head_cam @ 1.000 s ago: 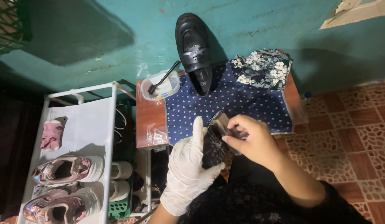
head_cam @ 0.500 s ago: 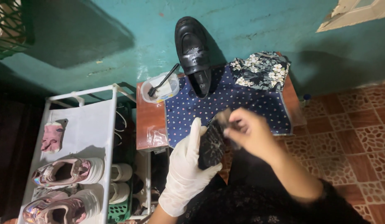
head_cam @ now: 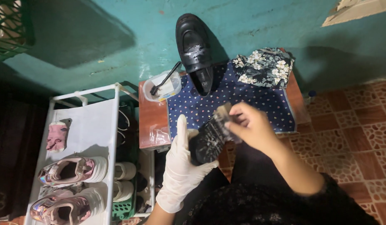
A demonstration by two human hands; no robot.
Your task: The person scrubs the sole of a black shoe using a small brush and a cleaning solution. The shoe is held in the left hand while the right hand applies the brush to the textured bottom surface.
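My left hand (head_cam: 180, 166), in a white glove, holds a black shoe (head_cam: 207, 141) sole-side out over the near edge of a small table. My bare right hand (head_cam: 253, 127) pinches a small greyish cloth or sponge (head_cam: 224, 113) against the top end of that shoe. A second black loafer (head_cam: 195, 48) leans upright against the teal wall at the table's back, on a blue dotted cloth (head_cam: 243, 100).
A clear plastic tub with a black brush (head_cam: 163, 85) sits at the table's left back. A folded floral cloth (head_cam: 263, 66) lies at the right back. A white shoe rack (head_cam: 82, 137) with pink sneakers (head_cam: 72, 170) stands left. Tiled floor (head_cam: 351, 129) lies right.
My right hand has shifted along the held shoe's upper end with the cloth, and the shoe has tilted a little. The gloved left hand keeps its grip.
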